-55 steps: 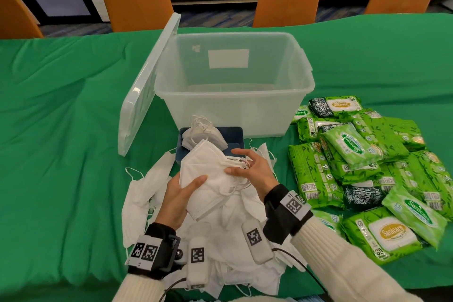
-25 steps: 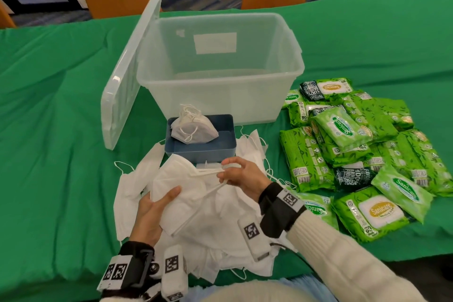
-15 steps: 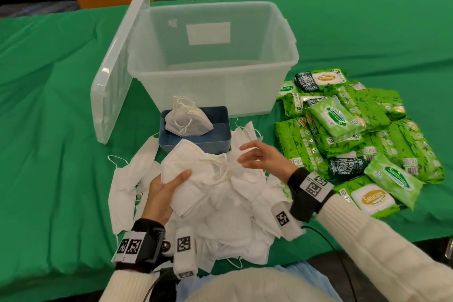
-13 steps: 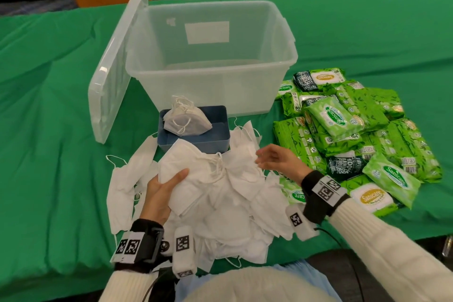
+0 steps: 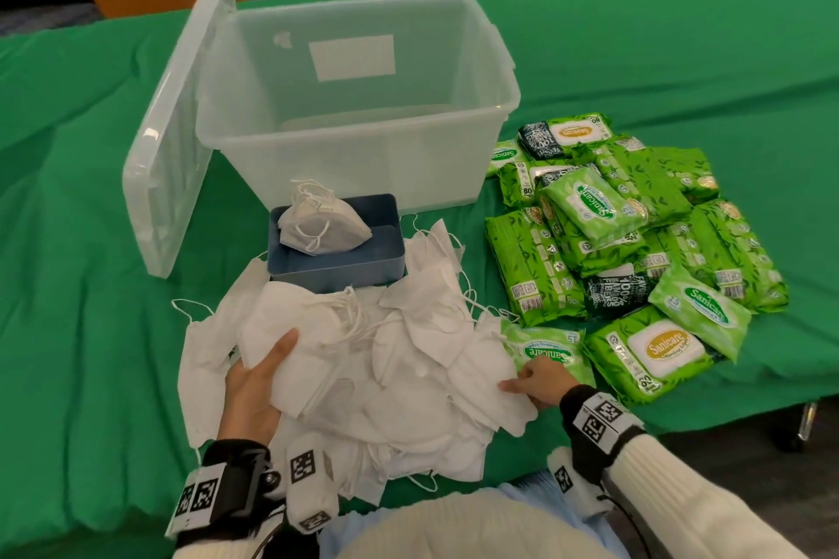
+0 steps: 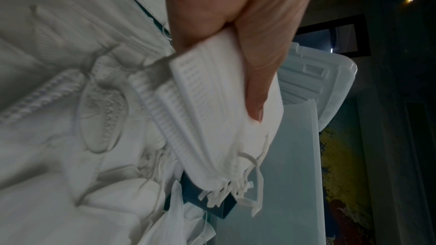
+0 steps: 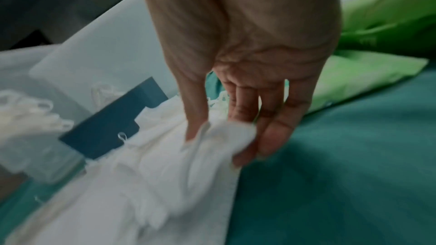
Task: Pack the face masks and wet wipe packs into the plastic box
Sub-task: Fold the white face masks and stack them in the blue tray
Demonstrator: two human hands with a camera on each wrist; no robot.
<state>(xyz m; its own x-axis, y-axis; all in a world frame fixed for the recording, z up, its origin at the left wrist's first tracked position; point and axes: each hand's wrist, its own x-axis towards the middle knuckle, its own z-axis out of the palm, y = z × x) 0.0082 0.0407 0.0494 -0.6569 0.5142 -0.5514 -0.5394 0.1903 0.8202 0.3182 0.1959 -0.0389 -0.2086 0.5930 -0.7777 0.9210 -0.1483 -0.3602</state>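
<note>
- The clear, lidless rectangular plastic box (image 5: 358, 113) stood upright at 12 o'clock.
- White folded fabric face masks (image 5: 399, 359) lay heaped at 6 o'clock.
- Glossy green wet wipe packs (image 5: 635, 236) lay piled at 3 o'clock, just beside the box's right corner.

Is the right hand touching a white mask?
Touching. In the right wrist view the right hand pinches the corner of a white mask between thumb and fingers.
</note>
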